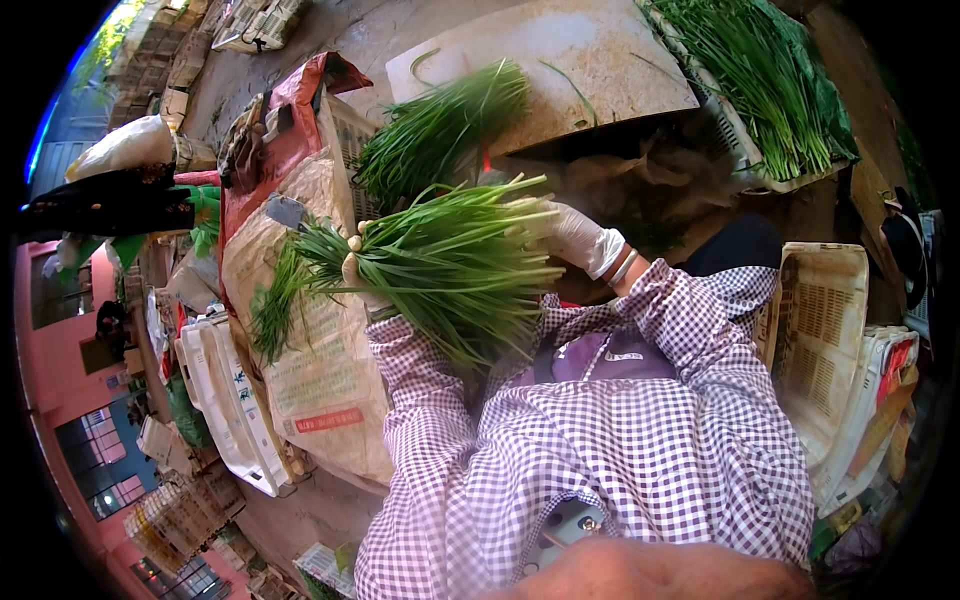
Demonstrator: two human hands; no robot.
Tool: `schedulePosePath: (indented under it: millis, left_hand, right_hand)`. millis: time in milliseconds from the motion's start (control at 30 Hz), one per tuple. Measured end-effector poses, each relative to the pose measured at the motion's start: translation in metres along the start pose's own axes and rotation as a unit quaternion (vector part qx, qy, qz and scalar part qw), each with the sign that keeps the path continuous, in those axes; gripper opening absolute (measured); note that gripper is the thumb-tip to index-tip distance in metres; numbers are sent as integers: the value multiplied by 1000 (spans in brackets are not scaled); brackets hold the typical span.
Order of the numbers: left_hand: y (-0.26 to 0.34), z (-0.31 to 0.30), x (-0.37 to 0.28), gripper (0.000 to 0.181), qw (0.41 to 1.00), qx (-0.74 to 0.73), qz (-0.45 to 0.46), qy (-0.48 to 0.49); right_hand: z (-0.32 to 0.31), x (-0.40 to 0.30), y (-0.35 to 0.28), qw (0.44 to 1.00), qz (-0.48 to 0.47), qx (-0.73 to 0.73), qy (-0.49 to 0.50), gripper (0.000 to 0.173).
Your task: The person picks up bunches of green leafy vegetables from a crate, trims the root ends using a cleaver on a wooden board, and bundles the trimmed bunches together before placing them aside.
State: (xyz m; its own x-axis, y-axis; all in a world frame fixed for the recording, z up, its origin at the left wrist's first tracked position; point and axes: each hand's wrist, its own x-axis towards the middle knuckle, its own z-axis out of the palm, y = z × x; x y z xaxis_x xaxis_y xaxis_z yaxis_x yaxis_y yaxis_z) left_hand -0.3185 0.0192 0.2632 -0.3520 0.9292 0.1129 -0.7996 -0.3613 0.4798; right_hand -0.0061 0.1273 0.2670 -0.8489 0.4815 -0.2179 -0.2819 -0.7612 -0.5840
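Note:
A thick bunch of garlic chives (450, 255) lies across the front of my body, its pale cut ends to the right. My left hand (352, 262) is closed around the leafy part, with light-coloured fingertips showing between the leaves. At the stem ends is my right hand (574, 232), in a whitish glove with bands at the wrist. Its fingers are blurred and partly behind the stems, so their grip is unclear. Beyond the held bunch, a second pile of chives (450, 124) rests at the edge of a pale board (600, 75).
A woven sack (330, 390) with loose chives (274, 307) lies at left, near a flat grey piece (285, 211). A crate of chives (780, 97) stands far right. A plastic crate (821, 337) is beside me at right, and white foam boxes (225, 405) stand left.

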Motion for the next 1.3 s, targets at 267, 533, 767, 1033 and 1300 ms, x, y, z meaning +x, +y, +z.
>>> schedulePosePath:
  millis: [267,533,767,1033,1300]
  left_hand:
    - [5,-29,3,22,997,-58,-35,30]
    - [11,-47,9,27,966,36,-15,256]
    - [13,-50,6,42,963,-32,-34,267]
    - [15,-63,10,30,931,1,-4,365]
    - [16,-61,14,29,917,18,11,397]
  right_hand:
    - [-14,-13,-4,991,-80,100,38,27]
    - [-54,-39,-35,956,-79,-226,167,15]
    - [-18,-31,-3,921,-135,-326,163,20]
    - [6,4,16,655,-306,-647,242,31]
    - [7,2,9,543,-319,-755,183,25]
